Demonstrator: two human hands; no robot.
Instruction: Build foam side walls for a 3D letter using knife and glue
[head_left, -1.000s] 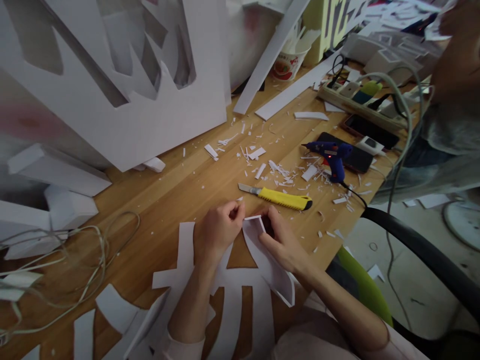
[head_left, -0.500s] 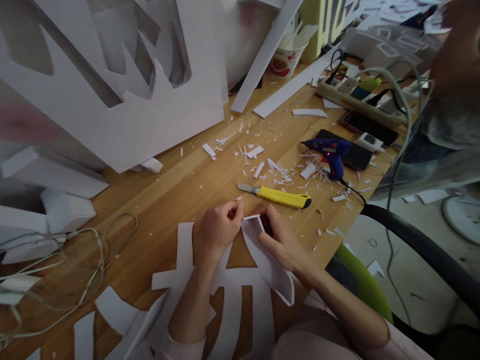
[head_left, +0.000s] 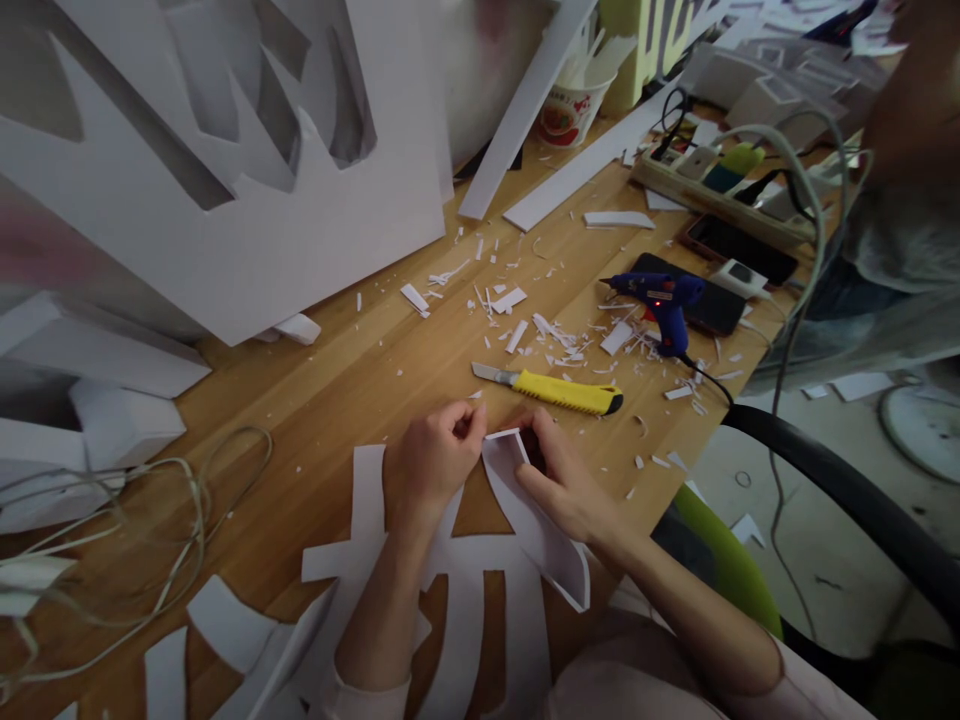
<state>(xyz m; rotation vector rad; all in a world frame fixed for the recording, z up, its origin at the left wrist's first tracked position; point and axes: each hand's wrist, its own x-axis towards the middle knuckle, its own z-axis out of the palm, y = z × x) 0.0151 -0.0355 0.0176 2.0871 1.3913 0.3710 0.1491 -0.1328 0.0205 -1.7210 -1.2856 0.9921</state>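
My right hand [head_left: 559, 480] grips a white foam-board piece [head_left: 551, 565] with a raised edge, thumb on the near side and fingers behind. Beside it, my left hand [head_left: 442, 450] is closed, thumb and forefinger pinched together; whatever may be between them is too small or hidden. Under both forearms lies a flat white cut-out character [head_left: 465, 615] with long strokes. A yellow utility knife [head_left: 562, 390], blade out, rests on the wood just beyond my hands. Farther right, a blue glue gun [head_left: 664, 300] with a lit red light lies among white scraps.
A large white cut-out panel [head_left: 330, 230] leans at the back left. Tangled cables [head_left: 199, 490] lie at left. A power strip [head_left: 720, 195], phones [head_left: 739, 250] and a paper cup [head_left: 570, 110] stand farther off. Another person sits at right, near a black chair arm [head_left: 825, 470].
The view has shifted very slightly, moving the background a little to the left. Both hands and the foam-board piece keep the same pose.
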